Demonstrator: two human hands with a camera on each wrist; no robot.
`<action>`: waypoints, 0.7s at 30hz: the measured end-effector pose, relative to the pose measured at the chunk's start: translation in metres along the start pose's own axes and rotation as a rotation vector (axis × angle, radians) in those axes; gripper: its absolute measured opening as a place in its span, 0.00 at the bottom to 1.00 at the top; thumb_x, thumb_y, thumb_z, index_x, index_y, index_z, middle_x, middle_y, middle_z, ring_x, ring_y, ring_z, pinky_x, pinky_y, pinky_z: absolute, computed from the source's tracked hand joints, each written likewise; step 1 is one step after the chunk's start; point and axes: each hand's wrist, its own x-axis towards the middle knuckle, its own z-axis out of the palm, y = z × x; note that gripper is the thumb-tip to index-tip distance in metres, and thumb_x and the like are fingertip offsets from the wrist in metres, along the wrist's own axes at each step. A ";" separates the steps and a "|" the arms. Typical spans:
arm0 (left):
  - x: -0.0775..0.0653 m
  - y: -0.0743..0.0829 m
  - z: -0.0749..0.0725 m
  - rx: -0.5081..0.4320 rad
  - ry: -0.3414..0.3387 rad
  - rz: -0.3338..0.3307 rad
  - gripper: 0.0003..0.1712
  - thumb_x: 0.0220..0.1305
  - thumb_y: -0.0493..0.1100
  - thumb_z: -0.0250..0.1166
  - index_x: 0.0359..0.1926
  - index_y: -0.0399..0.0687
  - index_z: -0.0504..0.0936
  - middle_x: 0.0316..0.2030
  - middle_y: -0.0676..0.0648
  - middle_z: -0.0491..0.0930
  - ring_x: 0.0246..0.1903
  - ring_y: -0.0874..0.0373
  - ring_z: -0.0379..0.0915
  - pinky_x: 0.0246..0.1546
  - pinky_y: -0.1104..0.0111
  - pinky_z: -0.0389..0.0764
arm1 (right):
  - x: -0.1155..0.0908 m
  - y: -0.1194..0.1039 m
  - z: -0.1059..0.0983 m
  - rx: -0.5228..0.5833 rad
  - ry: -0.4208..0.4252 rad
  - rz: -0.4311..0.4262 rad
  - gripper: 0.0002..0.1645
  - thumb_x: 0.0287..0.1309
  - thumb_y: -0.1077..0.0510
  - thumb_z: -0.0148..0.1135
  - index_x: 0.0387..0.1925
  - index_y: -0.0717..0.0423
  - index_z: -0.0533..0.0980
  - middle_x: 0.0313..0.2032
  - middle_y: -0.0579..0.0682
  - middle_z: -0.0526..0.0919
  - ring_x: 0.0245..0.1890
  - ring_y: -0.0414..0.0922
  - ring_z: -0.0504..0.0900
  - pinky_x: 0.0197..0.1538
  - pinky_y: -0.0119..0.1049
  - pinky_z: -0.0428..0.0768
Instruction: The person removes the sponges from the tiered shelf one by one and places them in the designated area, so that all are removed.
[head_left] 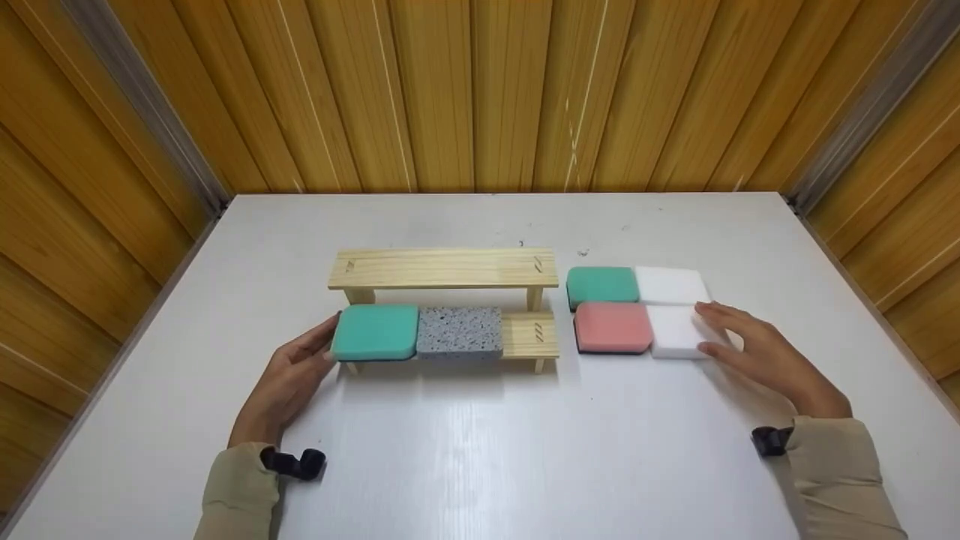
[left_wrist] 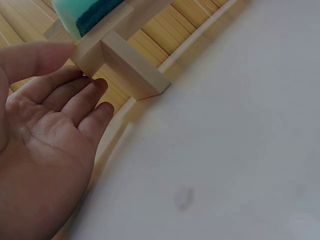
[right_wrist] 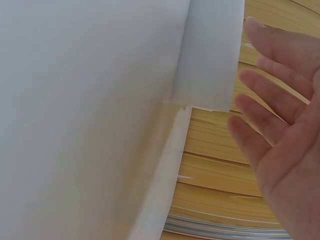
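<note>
In the head view, a teal sponge [head_left: 375, 330] with a dark underside and a grey speckled sponge block [head_left: 459, 330] lie side by side on the lower wooden shelf [head_left: 529, 335]. My left hand [head_left: 289, 379] is at that shelf's left end, thumb and fingertips right by its edge and the teal sponge. The left wrist view shows its fingers [left_wrist: 92, 97] loosely bent beside the board. On the right, my right hand [head_left: 765, 356] spreads thumb and fingers at the right side of the front white sponge [head_left: 677, 331]. Contact is unclear; the right wrist view shows relaxed fingers [right_wrist: 265, 92].
Behind the lower shelf stands a higher wooden shelf [head_left: 442, 268]. Right of the shelves lie a green sponge [head_left: 602, 285], a pink sponge [head_left: 613, 328] and a back white sponge [head_left: 671, 285], close together on the white table [head_left: 480, 457]. Wood-patterned walls [head_left: 435, 90] enclose the table's back and sides.
</note>
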 end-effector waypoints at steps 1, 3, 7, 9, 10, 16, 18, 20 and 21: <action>0.000 0.000 0.000 -0.002 -0.001 0.007 0.38 0.67 0.35 0.57 0.74 0.38 0.51 0.76 0.45 0.47 0.76 0.53 0.37 0.67 0.79 0.58 | 0.000 -0.001 -0.001 0.004 0.000 0.009 0.37 0.61 0.54 0.64 0.67 0.63 0.64 0.66 0.71 0.64 0.65 0.72 0.60 0.61 0.69 0.62; 0.000 0.000 0.000 -0.002 -0.006 0.017 0.38 0.67 0.35 0.57 0.73 0.37 0.51 0.76 0.45 0.47 0.76 0.53 0.37 0.66 0.80 0.59 | 0.001 -0.003 -0.001 -0.002 0.011 0.009 0.38 0.60 0.54 0.64 0.68 0.63 0.63 0.66 0.71 0.64 0.64 0.72 0.60 0.61 0.70 0.62; 0.000 0.000 0.000 0.012 -0.003 0.021 0.37 0.67 0.35 0.57 0.73 0.38 0.52 0.76 0.45 0.48 0.76 0.53 0.37 0.67 0.80 0.59 | 0.003 -0.008 -0.002 -0.022 0.046 -0.012 0.38 0.60 0.54 0.65 0.67 0.62 0.64 0.65 0.71 0.65 0.63 0.71 0.63 0.59 0.69 0.65; 0.000 0.000 0.000 0.020 -0.002 0.020 0.37 0.68 0.35 0.57 0.74 0.38 0.52 0.76 0.45 0.48 0.76 0.53 0.37 0.67 0.79 0.58 | 0.003 -0.011 -0.002 -0.028 0.067 -0.029 0.37 0.59 0.55 0.65 0.67 0.62 0.64 0.64 0.71 0.67 0.63 0.71 0.64 0.58 0.68 0.66; 0.000 -0.001 0.000 0.025 -0.002 0.018 0.37 0.68 0.36 0.56 0.74 0.39 0.51 0.76 0.45 0.48 0.76 0.53 0.37 0.67 0.79 0.58 | 0.003 -0.012 -0.002 -0.032 0.076 -0.034 0.37 0.59 0.54 0.65 0.67 0.61 0.65 0.64 0.70 0.67 0.63 0.70 0.65 0.58 0.68 0.66; 0.000 -0.001 0.000 0.045 0.013 -0.004 0.37 0.68 0.36 0.57 0.74 0.41 0.52 0.76 0.47 0.49 0.76 0.55 0.39 0.69 0.77 0.56 | 0.005 -0.020 -0.001 -0.051 0.103 -0.068 0.37 0.57 0.55 0.67 0.66 0.60 0.66 0.62 0.67 0.71 0.61 0.68 0.68 0.56 0.65 0.68; 0.001 -0.001 0.000 0.050 0.018 -0.013 0.37 0.68 0.36 0.56 0.74 0.41 0.52 0.76 0.48 0.49 0.76 0.55 0.39 0.70 0.75 0.55 | 0.006 -0.023 -0.001 -0.054 0.095 -0.074 0.37 0.57 0.55 0.67 0.67 0.60 0.66 0.62 0.68 0.71 0.61 0.68 0.68 0.56 0.65 0.68; 0.001 -0.001 0.000 0.052 0.026 -0.021 0.37 0.68 0.35 0.56 0.74 0.42 0.52 0.76 0.48 0.49 0.76 0.55 0.39 0.71 0.72 0.53 | 0.008 -0.026 -0.002 -0.056 0.095 -0.080 0.37 0.57 0.55 0.67 0.66 0.60 0.66 0.62 0.67 0.71 0.61 0.68 0.69 0.56 0.65 0.68; 0.001 0.000 0.000 0.060 0.032 -0.026 0.37 0.68 0.35 0.56 0.74 0.42 0.53 0.75 0.49 0.49 0.76 0.56 0.39 0.72 0.70 0.52 | 0.009 -0.027 -0.002 -0.055 0.095 -0.083 0.37 0.57 0.55 0.67 0.66 0.60 0.67 0.62 0.67 0.71 0.61 0.68 0.69 0.61 0.58 0.70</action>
